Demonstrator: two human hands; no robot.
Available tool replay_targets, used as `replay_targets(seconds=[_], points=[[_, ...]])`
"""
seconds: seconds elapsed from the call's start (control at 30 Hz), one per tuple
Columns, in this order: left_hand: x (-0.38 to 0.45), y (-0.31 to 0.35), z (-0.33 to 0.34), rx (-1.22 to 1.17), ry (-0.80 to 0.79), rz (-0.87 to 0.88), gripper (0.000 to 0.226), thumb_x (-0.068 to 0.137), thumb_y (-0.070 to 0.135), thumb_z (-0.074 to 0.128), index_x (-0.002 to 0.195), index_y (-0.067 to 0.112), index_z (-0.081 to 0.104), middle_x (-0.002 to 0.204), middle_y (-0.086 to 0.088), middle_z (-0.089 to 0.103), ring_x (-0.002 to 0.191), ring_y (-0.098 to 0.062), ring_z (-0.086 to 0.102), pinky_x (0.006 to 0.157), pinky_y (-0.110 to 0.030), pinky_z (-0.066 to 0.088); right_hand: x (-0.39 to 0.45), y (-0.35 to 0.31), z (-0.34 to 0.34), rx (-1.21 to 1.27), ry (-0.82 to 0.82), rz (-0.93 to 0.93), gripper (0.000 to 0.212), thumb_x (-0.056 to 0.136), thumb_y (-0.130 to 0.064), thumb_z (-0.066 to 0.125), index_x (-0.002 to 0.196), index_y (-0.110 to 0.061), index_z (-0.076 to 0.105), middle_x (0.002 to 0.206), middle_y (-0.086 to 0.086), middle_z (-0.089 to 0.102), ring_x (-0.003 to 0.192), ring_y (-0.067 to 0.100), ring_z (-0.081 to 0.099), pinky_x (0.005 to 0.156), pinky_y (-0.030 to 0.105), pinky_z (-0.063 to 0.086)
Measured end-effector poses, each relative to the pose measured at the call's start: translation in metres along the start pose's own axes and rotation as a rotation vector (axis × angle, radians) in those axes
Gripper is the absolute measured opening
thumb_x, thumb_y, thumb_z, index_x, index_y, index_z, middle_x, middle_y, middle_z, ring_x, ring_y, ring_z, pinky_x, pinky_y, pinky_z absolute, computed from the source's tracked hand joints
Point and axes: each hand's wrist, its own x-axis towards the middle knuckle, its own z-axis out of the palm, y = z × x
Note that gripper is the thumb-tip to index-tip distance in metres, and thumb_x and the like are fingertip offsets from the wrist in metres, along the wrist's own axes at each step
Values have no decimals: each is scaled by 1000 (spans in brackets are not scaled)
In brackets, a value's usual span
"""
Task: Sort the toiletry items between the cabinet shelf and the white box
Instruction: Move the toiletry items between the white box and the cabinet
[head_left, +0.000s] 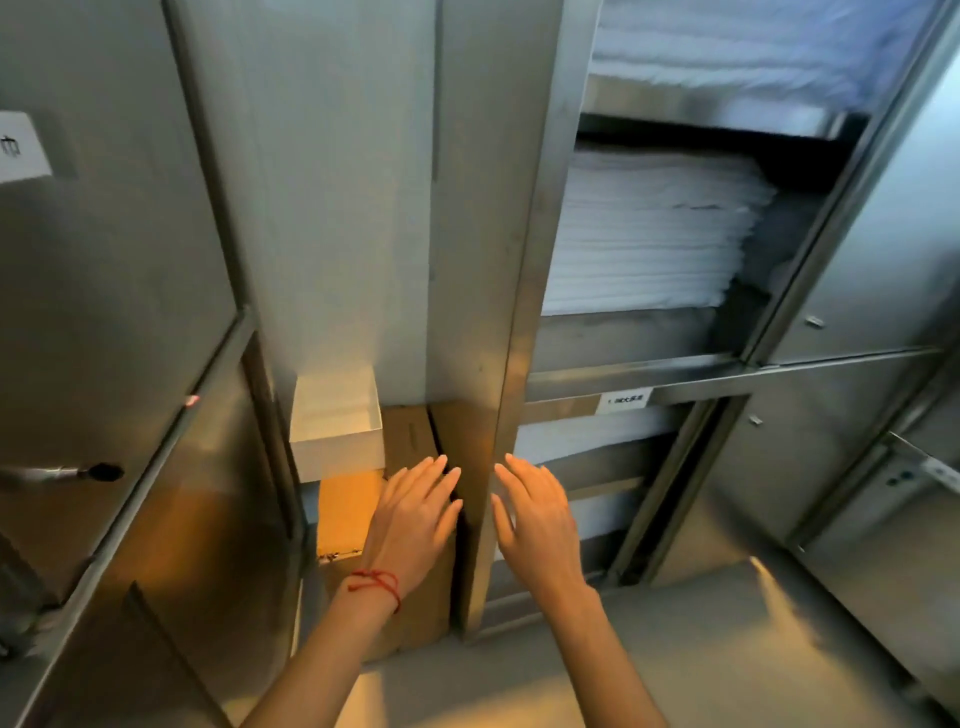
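Head view is showing left hand (415, 512) and right hand (537, 519) hovering spread and empty, likely reaching toward the white box (336, 441) up-left of them.

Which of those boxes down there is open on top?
The white box, sitting on the brown cardboard boxes. It has no lid and looks empty; the cardboard ones look closed.

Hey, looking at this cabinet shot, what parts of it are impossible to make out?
Head view only:
- White box: its near wall hides the bottom, so its contents cannot be told.
- Cardboard boxes: closed, partly behind the left hand.
- Shelf label: print too small to read.
- Door label: cut off by the left edge.
- Toiletry items: none identifiable.
- Right hand covers the lower shelf's front.
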Motion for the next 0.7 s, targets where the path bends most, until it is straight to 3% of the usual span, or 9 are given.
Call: replay_targets(seconds=[0.5, 0.63, 0.7], points=[[3, 67, 40, -229, -19, 311, 43, 60, 14, 88, 99, 6, 74, 105, -12, 71, 96, -28, 69, 79, -47, 53, -65, 43, -59, -248, 85, 258, 43, 57, -3, 87, 98, -1, 72, 104, 15, 70, 92, 28, 70, 80, 49, 55], [3, 86, 47, -239, 15, 352, 27, 75, 20, 71, 97, 6, 74, 104, -13, 71, 93, -28, 70, 76, -47, 54, -76, 58, -71, -253, 101, 297, 41, 59, -1, 86, 98, 0, 72, 104, 16, 70, 93, 29, 69, 82, 49, 53], [4, 97, 50, -255, 2, 354, 32, 68, 14, 82, 97, 4, 74, 103, -14, 71, 93, -29, 69, 75, -48, 54, -80, 67, -75, -259, 95, 303, 40, 61, -1, 85, 99, 0, 72, 105, 16, 70, 95, 29, 69, 84, 49, 52]])
